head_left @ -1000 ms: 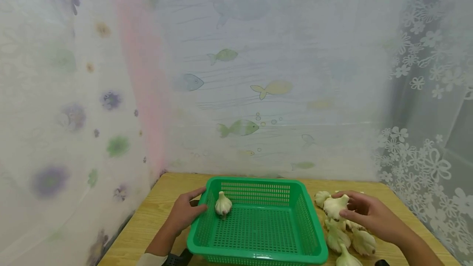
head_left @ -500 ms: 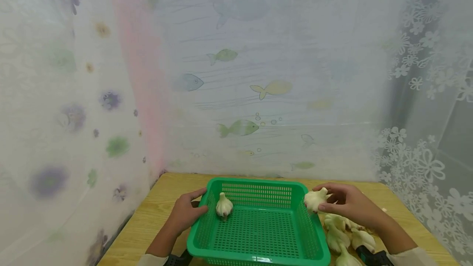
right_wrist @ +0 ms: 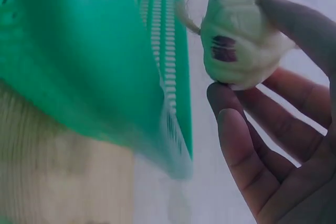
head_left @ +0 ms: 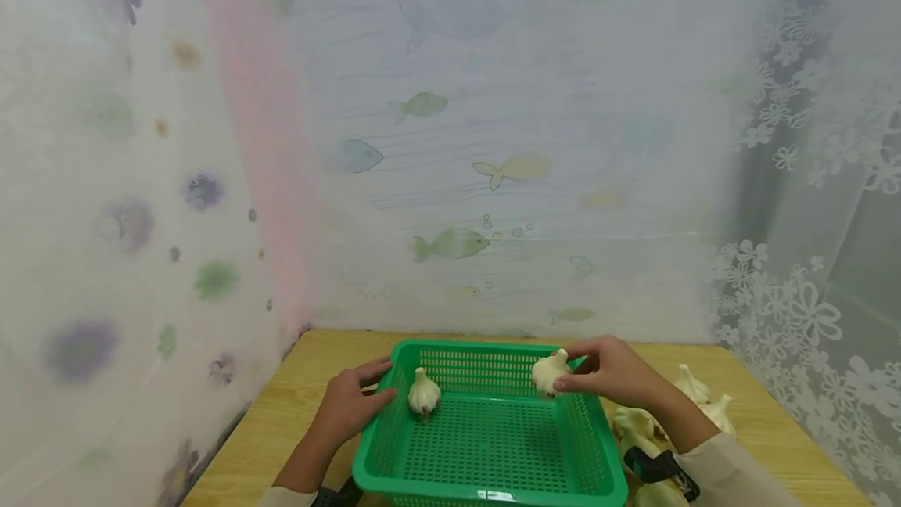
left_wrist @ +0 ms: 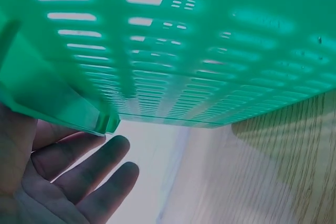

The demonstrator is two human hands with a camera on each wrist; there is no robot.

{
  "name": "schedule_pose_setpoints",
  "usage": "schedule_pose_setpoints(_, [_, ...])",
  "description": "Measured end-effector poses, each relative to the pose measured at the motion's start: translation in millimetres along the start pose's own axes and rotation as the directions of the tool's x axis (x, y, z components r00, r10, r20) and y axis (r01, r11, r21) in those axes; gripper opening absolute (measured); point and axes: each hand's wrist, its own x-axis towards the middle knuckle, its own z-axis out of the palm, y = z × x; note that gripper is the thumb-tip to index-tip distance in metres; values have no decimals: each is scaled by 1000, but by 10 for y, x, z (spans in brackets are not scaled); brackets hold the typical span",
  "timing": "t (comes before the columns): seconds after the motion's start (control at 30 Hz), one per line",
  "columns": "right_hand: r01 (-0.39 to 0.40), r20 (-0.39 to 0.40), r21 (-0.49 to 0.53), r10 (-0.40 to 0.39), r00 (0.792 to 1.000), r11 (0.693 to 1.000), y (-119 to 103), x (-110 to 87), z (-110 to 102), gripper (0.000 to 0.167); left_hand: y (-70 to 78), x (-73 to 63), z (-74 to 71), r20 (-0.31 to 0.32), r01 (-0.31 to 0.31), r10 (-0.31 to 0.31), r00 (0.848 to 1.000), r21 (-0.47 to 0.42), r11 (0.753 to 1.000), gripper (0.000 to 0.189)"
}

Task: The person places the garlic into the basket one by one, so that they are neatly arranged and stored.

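A green plastic basket (head_left: pixel 486 491) with slotted walls stands on the table in the head view. My left hand (head_left: pixel 349 407) holds its left rim, thumb over the edge; the left wrist view shows several fingers (left_wrist: pixel 100 169) beside the basket's rim. Over the basket's back right part, my right hand (head_left: pixel 611 374) pinches a garlic bulb (head_left: pixel 548 375) between thumb and fingers. Purple patches and a dangling root show on this bulb (right_wrist: pixel 239 40) in the right wrist view. Another garlic bulb (head_left: pixel 424 393) sits inside the basket at the left, stem up.
Several more garlic bulbs (head_left: pixel 636 427) lie to the right of the basket, partly hidden by my right forearm. Farther right are two bulbs, one of them a garlic bulb (head_left: pixel 692 386) with its stem up. Patterned curtains (head_left: pixel 450 178) hang behind the wooden table (head_left: pixel 281 413).
My right hand has carried the garlic bulb leftward from the pile, across the right rim and over the basket. My left hand stays on the left rim.
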Motion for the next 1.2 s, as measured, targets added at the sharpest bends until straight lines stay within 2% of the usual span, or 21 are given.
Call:
schedule_pose_setpoints(0.2, [-19,27,31,18,999,999,-77,233,127,33,8,11,16,6,-10,10,1000,-22,1000,51])
schedule_pose_setpoints(0.3, [-32,29,44,31,999,999,-132,344,194,31,15,7,19,1,-15,15,1000,2,1000,49])
schedule_pose_setpoints(0.47, [-8,22,-40,9,1000,999,-169,540,334,33,38,-11,20,-7,-27,28,1000,61,998,46])
schedule_pose_setpoints(0.6, [-2,22,-95,4,1000,995,-162,670,433,36,49,-14,18,-3,-36,36,999,70,997,45])
schedule_pose_setpoints(0.77, [-27,38,-97,31,999,995,-154,774,527,33,64,-12,14,7,-48,48,999,65,997,44])
schedule_pose_setpoints(1.0, [-15,66,-105,22,998,994,-168,876,632,31,82,-27,8,-6,-31,31,999,83,996,42])
schedule_pose_setpoints(1.2, [-37,107,-123,51,993,992,-200,974,736,17,84,-41,9,-10,-37,38,999,93,995,41])
